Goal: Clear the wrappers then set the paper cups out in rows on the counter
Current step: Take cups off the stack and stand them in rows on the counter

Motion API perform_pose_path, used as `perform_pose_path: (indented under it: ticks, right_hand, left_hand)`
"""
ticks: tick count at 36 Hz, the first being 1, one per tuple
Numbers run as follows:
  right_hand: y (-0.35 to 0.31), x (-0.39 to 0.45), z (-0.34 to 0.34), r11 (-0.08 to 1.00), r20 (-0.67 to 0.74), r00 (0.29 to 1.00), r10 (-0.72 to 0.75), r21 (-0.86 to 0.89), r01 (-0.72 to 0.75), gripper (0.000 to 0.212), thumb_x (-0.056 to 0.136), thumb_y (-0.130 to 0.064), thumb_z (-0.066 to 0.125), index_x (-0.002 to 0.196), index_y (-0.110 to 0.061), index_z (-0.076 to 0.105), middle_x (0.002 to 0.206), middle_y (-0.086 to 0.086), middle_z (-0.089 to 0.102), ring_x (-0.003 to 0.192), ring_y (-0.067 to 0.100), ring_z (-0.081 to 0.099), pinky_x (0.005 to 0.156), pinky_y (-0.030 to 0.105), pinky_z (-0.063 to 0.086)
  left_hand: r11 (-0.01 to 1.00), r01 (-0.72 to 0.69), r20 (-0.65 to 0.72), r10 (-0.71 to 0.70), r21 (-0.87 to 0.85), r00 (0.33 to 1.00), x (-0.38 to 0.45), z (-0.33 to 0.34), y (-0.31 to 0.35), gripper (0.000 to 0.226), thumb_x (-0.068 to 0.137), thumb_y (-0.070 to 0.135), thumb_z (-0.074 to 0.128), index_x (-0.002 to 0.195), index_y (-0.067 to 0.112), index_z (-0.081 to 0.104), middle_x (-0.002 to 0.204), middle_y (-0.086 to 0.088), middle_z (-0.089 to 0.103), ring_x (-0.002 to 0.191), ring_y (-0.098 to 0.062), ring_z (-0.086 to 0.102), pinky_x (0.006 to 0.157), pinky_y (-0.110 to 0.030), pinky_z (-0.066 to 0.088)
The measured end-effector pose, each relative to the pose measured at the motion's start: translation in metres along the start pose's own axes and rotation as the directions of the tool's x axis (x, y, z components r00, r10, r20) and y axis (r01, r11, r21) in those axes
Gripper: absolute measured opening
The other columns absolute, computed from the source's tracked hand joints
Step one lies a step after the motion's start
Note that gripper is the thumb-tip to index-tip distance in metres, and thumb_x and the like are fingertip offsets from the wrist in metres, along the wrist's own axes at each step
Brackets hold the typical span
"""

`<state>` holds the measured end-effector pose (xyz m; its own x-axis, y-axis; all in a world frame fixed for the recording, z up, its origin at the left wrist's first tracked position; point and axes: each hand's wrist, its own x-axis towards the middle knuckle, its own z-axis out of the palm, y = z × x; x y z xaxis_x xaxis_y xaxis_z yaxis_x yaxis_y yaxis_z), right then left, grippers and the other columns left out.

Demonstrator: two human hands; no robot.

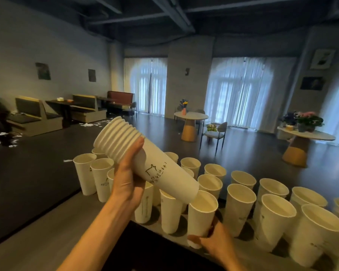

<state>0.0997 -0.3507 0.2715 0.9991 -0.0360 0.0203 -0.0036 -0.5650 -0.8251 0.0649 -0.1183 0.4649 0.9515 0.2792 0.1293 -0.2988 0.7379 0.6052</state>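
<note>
My left hand (126,178) grips a nested stack of white paper cups (145,163), tilted with the rims up to the left and the base down to the right. Just below the stack's base, my right hand (213,239) holds a single paper cup (202,214) by its bottom, upright at the near edge of the grey counter (53,231). Several more upright cups (272,222) stand in rows across the counter, from far left to the right edge.
Beyond the counter lies a dark floor with scraps of white paper (90,125) near booth seats (35,118) at the left. Round tables (191,122) with flowers and a chair (215,133) stand further back by curtained windows.
</note>
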Motion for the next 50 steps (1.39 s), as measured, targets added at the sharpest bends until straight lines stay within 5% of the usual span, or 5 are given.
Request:
perform_pose_path:
  ticks: [6, 12, 19, 36, 50]
  right_hand:
    - [-0.004, 0.009, -0.012, 0.981, 0.186, 0.964, 0.191, -0.007, -0.193, 0.101, 0.049, -0.040, 0.096, 0.134, -0.026, 0.042, 0.129, -0.011, 0.058, 0.123, 0.013, 0.054, 0.094, 0.028, 0.047]
    - [-0.006, -0.041, -0.044, 0.984, -0.124, 0.978, 0.167, 0.091, -0.156, 0.012, 0.087, -0.030, 0.071, 0.098, -0.025, 0.071, 0.094, -0.002, 0.074, 0.090, 0.015, 0.069, 0.085, 0.038, 0.057]
    - [-0.049, -0.117, -0.090, 0.569, 0.274, 0.957, 0.091, 0.775, -0.276, 0.077, 0.096, -0.066, 0.026, 0.128, -0.004, 0.059, 0.105, 0.027, 0.068, 0.076, 0.034, 0.070, 0.066, 0.041, 0.058]
    - [-0.033, -0.114, -0.069, 0.991, -0.190, 0.979, 0.070, -0.100, -0.090, 0.089, 0.044, -0.059, 0.093, 0.122, -0.052, 0.049, 0.122, -0.024, 0.058, 0.117, -0.002, 0.051, 0.099, 0.036, 0.050]
    - [0.025, -0.047, -0.049, 0.961, -0.236, 0.950, 0.203, 0.233, -0.147, 0.100, 0.053, -0.027, 0.096, 0.136, -0.030, 0.041, 0.123, -0.012, 0.056, 0.125, 0.019, 0.052, 0.105, 0.045, 0.046]
  left_hand:
    - [0.978, 0.190, 0.129, -0.200, 0.087, 0.971, -0.019, -0.005, -0.011, 0.014, 0.075, 0.024, 0.079, 0.084, 0.014, 0.083, 0.085, -0.007, 0.079, 0.072, -0.016, 0.075, 0.076, -0.038, 0.056]
    - [0.913, 0.300, 0.310, -0.380, 0.276, 0.872, -0.020, -0.008, -0.053, 0.070, 0.024, 0.047, 0.100, 0.087, 0.022, 0.083, 0.097, -0.009, 0.077, 0.087, -0.021, 0.074, 0.079, -0.038, 0.060]
    - [0.848, 0.431, 0.403, -0.527, 0.309, 0.748, -0.043, 0.003, -0.108, 0.084, 0.026, 0.036, 0.102, 0.103, 0.012, 0.079, 0.105, -0.015, 0.076, 0.092, -0.024, 0.073, 0.082, -0.039, 0.059]
    - [0.927, 0.199, 0.263, -0.288, 0.318, 0.921, -0.028, -0.020, -0.108, 0.095, 0.032, 0.039, 0.098, 0.117, 0.010, 0.068, 0.106, -0.008, 0.076, 0.100, -0.023, 0.072, 0.085, -0.043, 0.059]
    - [0.989, 0.098, 0.186, -0.118, 0.114, 0.975, -0.001, -0.012, -0.057, 0.094, 0.033, 0.040, 0.100, 0.119, 0.017, 0.070, 0.115, -0.008, 0.074, 0.105, -0.020, 0.071, 0.086, -0.038, 0.060]
